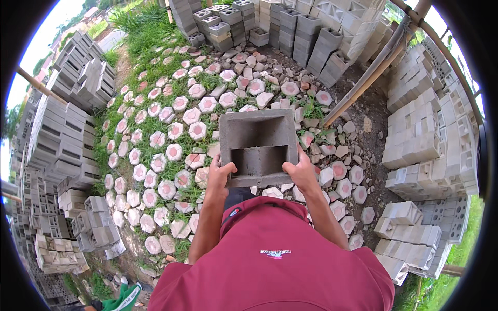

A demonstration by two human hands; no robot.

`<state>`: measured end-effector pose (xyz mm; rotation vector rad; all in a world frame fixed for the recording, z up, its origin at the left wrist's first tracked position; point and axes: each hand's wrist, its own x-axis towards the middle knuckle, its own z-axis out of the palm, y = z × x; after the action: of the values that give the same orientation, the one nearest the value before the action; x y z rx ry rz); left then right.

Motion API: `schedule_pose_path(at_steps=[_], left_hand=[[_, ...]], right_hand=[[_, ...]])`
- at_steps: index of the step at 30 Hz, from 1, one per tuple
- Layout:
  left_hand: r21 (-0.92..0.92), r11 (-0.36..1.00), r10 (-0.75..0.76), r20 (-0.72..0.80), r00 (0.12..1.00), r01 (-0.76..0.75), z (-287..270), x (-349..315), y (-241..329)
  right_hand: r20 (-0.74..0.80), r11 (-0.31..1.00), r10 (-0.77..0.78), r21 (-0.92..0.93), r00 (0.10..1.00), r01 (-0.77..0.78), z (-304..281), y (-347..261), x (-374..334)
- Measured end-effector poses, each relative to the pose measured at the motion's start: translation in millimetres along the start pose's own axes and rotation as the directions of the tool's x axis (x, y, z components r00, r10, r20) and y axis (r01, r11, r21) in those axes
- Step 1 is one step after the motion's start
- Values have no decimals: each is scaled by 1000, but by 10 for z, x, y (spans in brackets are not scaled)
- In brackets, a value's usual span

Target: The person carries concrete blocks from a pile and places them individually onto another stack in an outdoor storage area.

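A grey hollow concrete block [259,180] is held out in front of my body, its openings facing up toward me. My left hand [220,173] grips its left side, with the thumb over the near left edge. On the opposite side my right hand [302,171] holds the block the same way, thumb at the near right corner. The remaining fingers of both hands are mostly hidden behind the block's sides. Inside, a cross wall parts a larger far opening from a darker near one.
Hexagonal pavers [174,152] with reddish centres lie among grass and rubble [342,151]. Stacked blocks stand left [59,137], right [415,135] and at the back [306,39]. A slanting wooden pole [358,85] stands at right. Green cloth [122,299] shows at lower left.
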<state>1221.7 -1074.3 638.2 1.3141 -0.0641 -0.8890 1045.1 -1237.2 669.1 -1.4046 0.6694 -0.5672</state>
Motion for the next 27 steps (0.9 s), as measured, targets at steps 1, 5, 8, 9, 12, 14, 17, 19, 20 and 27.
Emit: schedule_pose_path(at_steps=[1, 5, 8, 9, 12, 14, 17, 19, 20, 27], left_hand=[[18, 1000, -9, 12, 1000, 9, 0, 220, 70], [-9, 1000, 1, 106, 994, 0, 86, 1284, 393], [63, 998, -15, 131, 991, 7, 73, 2013, 727], [54, 998, -46, 130, 990, 39, 128, 2161, 889], [78, 995, -80, 184, 980, 67, 256, 2417, 1394], [81, 995, -80, 271, 959, 60, 204, 2861, 1462], [147, 988, -82, 200, 976, 53, 283, 3150, 1707], [130, 991, -71, 228, 971, 42, 271, 3455, 1740], [110, 994, -43, 256, 966, 15, 265, 3626, 1759], [166, 986, -54, 216, 975, 18, 496, 4712, 1953]], right_hand=[[-5, 999, -1, 45, 1000, 1, 48, 8, 186], [-98, 998, -37, 44, 994, 41, 205, 77, 1058], [-155, 998, 14, 55, 988, -6, 391, 109, 1668], [-163, 999, 24, 30, 986, -20, 407, 109, 1882], [-200, 1000, -26, -8, 979, 25, 587, 20, 2316], [-233, 996, 19, 94, 972, 3, 670, -59, 2582], [-237, 997, -2, 75, 971, 20, 740, -92, 2955], [-258, 1000, 19, -4, 966, -20, 783, -212, 3177], [-273, 992, 21, -111, 962, -53, 817, -295, 3306], [-264, 994, 12, -100, 964, -39, 659, -18, 4515]])
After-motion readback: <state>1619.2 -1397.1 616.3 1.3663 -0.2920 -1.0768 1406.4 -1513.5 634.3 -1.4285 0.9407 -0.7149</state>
